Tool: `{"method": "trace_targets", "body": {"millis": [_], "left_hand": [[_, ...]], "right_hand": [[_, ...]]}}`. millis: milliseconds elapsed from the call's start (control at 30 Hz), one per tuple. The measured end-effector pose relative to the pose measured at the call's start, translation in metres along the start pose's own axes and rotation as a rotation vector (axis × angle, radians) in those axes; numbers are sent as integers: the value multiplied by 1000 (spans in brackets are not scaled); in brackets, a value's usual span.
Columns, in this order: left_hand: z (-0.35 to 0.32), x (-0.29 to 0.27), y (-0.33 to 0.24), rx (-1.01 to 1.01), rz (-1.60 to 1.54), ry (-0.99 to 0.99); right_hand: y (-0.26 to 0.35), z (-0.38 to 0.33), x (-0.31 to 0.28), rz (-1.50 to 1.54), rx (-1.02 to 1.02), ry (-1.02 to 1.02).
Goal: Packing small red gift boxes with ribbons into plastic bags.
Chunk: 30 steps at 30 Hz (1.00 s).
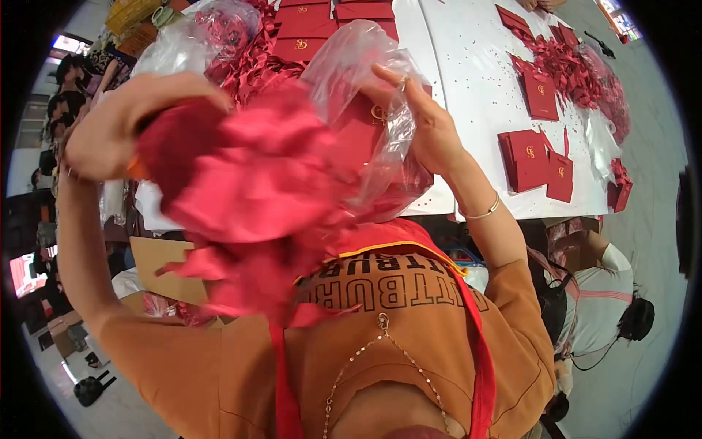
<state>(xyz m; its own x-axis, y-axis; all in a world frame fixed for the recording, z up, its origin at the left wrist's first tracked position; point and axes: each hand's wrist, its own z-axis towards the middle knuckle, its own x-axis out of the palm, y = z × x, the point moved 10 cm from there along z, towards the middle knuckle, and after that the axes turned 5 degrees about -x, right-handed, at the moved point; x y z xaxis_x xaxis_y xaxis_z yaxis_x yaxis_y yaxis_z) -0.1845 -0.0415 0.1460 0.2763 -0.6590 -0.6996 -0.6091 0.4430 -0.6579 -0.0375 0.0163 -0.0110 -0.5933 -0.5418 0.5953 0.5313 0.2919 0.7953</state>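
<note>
The left hand (121, 121) is closing over the top of a bundle of red paper scraps (248, 190), fingers curled down into the mass and gripping it, while the right hand (424, 121) is pinching the thin wall of a clear plastic bag (365, 66) between thumb and fingers. Both are being held up in front of the chest, above the near edge of the white desk (475, 80). The scraps are looking very light and soft, loose enough to shed pieces (small bits are already lying scattered over the desk), so a broad, cupping grip from above or below would probably be serving better than a pinch. The bag is looking slippery and limp; its rim or a gathered fold would likely be the surest place to take it. Flat red envelopes (534, 157) are lying farther right on the desk.
</note>
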Motion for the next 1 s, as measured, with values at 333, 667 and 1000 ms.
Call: {"method": "trace_targets", "body": {"millis": [333, 667, 1000], "left_hand": [[74, 21, -15, 20, 300, 230], [40, -51, 38, 209, 378, 332], [241, 72, -45, -89, 831, 278]], "right_hand": [[3, 4, -5, 9, -91, 31], [-5, 2, 10, 78, 2, 86], [-20, -16, -39, 245, 574, -742]]}}
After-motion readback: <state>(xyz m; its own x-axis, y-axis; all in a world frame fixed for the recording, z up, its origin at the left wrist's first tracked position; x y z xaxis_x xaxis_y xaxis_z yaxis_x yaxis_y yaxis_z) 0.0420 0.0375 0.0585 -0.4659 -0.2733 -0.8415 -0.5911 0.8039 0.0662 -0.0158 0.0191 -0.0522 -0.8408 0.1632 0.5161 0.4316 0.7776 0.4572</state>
